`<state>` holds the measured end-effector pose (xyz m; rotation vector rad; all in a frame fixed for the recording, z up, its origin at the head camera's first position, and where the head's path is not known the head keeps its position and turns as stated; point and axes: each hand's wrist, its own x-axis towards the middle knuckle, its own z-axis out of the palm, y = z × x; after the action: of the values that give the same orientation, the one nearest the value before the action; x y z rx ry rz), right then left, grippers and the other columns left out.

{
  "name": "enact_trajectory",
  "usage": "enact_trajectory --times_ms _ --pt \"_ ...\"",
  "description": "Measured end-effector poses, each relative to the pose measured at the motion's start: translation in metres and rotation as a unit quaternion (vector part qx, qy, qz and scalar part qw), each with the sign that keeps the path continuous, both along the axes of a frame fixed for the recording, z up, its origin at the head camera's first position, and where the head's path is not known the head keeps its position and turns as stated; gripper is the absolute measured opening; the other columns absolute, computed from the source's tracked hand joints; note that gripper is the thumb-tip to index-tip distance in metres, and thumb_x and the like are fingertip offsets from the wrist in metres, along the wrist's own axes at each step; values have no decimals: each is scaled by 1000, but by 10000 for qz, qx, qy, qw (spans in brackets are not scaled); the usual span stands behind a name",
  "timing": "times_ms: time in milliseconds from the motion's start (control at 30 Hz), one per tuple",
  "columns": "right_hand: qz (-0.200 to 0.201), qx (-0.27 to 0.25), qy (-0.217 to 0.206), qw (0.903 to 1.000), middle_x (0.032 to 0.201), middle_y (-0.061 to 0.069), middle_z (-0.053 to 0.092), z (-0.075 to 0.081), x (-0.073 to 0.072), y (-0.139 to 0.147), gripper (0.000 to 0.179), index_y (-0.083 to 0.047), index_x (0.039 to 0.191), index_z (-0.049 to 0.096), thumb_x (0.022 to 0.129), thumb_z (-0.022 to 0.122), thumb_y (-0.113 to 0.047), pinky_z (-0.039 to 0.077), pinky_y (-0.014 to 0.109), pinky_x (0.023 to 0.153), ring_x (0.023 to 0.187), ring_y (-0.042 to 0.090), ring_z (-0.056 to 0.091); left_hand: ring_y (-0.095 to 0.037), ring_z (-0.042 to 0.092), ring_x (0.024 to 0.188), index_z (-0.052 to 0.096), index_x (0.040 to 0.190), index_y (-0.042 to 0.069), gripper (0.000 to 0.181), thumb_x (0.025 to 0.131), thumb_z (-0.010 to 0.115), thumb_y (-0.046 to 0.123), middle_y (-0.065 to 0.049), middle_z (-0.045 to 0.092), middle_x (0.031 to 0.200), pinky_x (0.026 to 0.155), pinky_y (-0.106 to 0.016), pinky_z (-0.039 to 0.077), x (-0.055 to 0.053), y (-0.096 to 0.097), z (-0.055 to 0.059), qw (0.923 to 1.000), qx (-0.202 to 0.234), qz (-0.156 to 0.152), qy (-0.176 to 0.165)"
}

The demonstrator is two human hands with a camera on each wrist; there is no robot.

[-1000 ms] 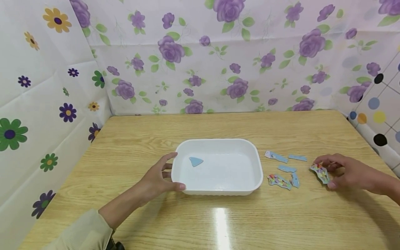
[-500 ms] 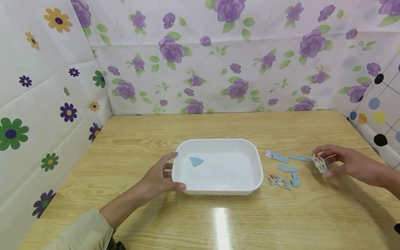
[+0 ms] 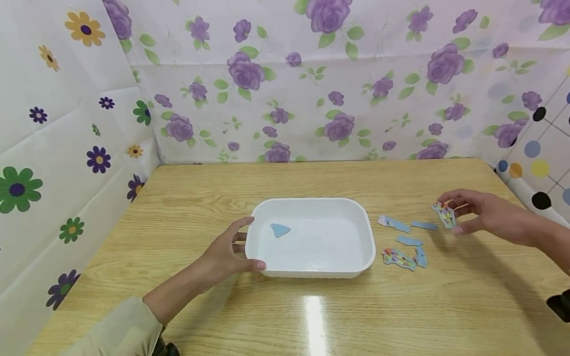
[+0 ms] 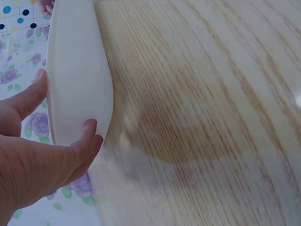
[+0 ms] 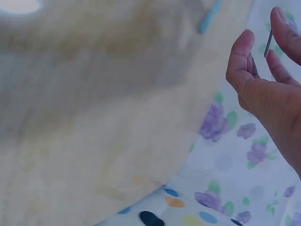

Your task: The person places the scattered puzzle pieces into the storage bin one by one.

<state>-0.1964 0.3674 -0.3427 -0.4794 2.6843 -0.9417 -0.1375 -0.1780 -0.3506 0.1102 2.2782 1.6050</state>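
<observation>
A white plastic basin (image 3: 311, 247) stands mid-table with one blue puzzle piece (image 3: 280, 230) inside. Spread round its left end, my left hand (image 3: 227, 252) holds it with the thumb at the front rim; the left wrist view shows fingertips (image 4: 89, 127) on the outer wall. My right hand (image 3: 490, 215) pinches a multicoloured puzzle piece (image 3: 445, 214) above the table at the right. Only a thin edge of this piece (image 5: 268, 44) shows in the right wrist view. Below and left of it lie several loose pieces, including a multicoloured one (image 3: 398, 258) and a blue strip (image 3: 409, 241).
The wooden table (image 3: 200, 198) reaches back to a purple-flowered cloth (image 3: 285, 89). More flowered sheeting (image 3: 67, 138) borders the left side, and a dotted sheet (image 3: 543, 153) the right. Another blue piece with a pale end (image 3: 394, 223) lies close to the basin's right side.
My right hand has lifted the multicoloured piece off the table and carried it toward the back and slightly left. My left hand and the basin have stayed in place.
</observation>
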Motion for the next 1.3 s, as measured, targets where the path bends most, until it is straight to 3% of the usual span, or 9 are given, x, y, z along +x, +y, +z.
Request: enact_trajectory --times_ms 233,467,900,1133,1300 --pt "145 -137 -49 9998 135 10 45 19 -13 -13 62 -12 140 42 86 72 -20 54 28 78 114 15 51 -36 53 121 25 151 20 107 66 90 16 -20 46 138 86 -40 54 1 -1 0 10000 -31 9 -11" --pt "325 -408 -258 9983 138 13 42 27 -18 -25 63 -11 141 40 87 71 -19 53 29 79 123 42 44 -39 52 122 22 152 18 106 68 88 16 -22 44 138 87 -41 54 1 0 0 9999 -9 -123 59" --pt "582 -519 -552 9954 139 12 43 43 -31 -63 63 -18 139 43 85 74 -26 50 48 89 127 40 42 -40 51 122 19 153 16 107 70 87 15 -24 42 139 88 -42 53 1 -1 3 9996 17 -251 160" --pt "729 -723 -651 9926 138 12 43 47 -37 -85 62 -16 138 45 84 75 -20 51 44 88 125 37 44 -40 51 122 19 153 16 107 70 87 14 -24 42 139 87 -41 53 1 -1 3 9995 -1 -255 175" --pt "920 -752 -602 9911 137 11 45 49 -42 -104 61 -19 137 47 83 76 -25 50 47 91 124 34 46 -40 51 123 19 153 16 107 70 87 15 -24 42 139 87 -41 54 1 -1 3 9996 -5 -228 164"
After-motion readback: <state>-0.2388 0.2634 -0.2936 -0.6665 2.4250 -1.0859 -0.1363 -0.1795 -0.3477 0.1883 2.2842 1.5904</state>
